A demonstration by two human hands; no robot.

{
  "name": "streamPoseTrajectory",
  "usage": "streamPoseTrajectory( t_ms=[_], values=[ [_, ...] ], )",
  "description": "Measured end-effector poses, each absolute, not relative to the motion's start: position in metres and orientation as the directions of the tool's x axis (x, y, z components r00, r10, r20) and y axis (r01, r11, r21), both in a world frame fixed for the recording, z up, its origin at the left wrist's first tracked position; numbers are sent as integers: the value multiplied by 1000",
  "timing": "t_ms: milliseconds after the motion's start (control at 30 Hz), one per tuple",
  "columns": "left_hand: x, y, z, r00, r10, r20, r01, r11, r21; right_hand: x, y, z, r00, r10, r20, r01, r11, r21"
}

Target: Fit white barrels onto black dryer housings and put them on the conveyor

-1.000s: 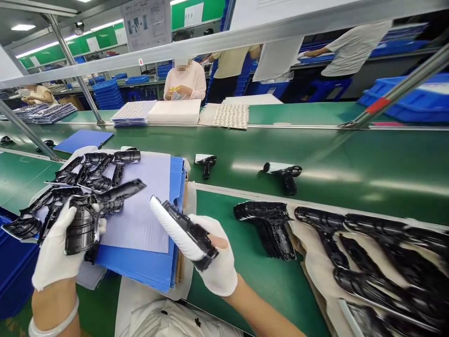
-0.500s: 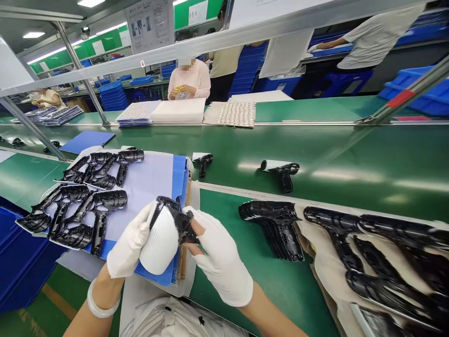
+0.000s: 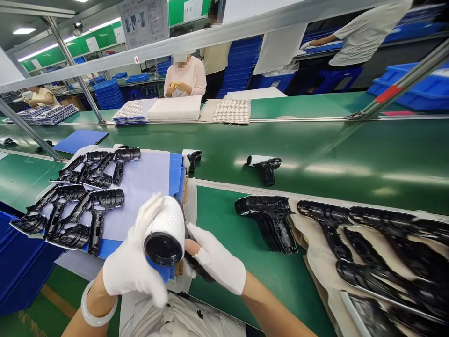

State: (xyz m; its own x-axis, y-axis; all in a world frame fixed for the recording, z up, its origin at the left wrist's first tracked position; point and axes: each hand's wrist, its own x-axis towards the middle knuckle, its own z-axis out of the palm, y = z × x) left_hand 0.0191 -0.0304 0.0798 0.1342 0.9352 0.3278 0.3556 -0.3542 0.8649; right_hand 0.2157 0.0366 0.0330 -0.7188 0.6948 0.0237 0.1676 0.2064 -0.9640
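Note:
In front of me is a hair dryer body with a ribbed white barrel, its round black opening facing me. My left hand, in a white glove, cups the barrel's left side, the lower finger standing away from it. My right hand, also gloved with bare thumb tip, is closed around the black handle, which slants down to the right. Left of my hands, several black half shells lie in rows on a sheet-covered blue stack. A nested stack of black shells stands on the green table to the right.
More black shells lie on brown liner at the right. Two white-and-black dryer bodies, one nearer the middle, rest on the green conveyor. A metal rail crosses above. A person works across the line.
The hair dryer body has turned so its round opening faces me, its handle now lower. My left fingers have shifted around the barrel. Dryer bodies on the conveyor have moved left.

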Motion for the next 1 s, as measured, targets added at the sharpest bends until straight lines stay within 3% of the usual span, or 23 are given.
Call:
streamPoseTrajectory(
  t_ms=[100,233,367,433,500,567,767,1000],
  values=[
    [23,-25,82,158,876,455,538,-463,704,213,32,35,-812,570,-127,116,-56,-992],
    [30,-23,83,147,824,547,557,-526,643,208,27,24,-908,358,-218,67,-389,-919],
    [34,-25,78,31,841,539,418,-501,758,210,20,10,-983,110,-146,16,-743,-670],
    [32,-24,72,-23,842,539,361,-496,790,215,13,12,-989,143,-34,-107,-857,-504],
    [29,-23,65,-42,843,536,395,-479,784,221,3,22,-960,279,31,-268,-880,-391],
    [26,-24,57,-52,872,487,410,-426,807,225,-7,34,-920,392,21,-368,-843,-394],
    [29,-30,54,-130,937,324,174,-300,938,224,-15,45,-882,449,-139,-318,-788,-527],
    [43,-32,63,-239,923,301,262,-238,935,220,-1,46,-833,541,-117,-234,-536,-811]
  ],
)
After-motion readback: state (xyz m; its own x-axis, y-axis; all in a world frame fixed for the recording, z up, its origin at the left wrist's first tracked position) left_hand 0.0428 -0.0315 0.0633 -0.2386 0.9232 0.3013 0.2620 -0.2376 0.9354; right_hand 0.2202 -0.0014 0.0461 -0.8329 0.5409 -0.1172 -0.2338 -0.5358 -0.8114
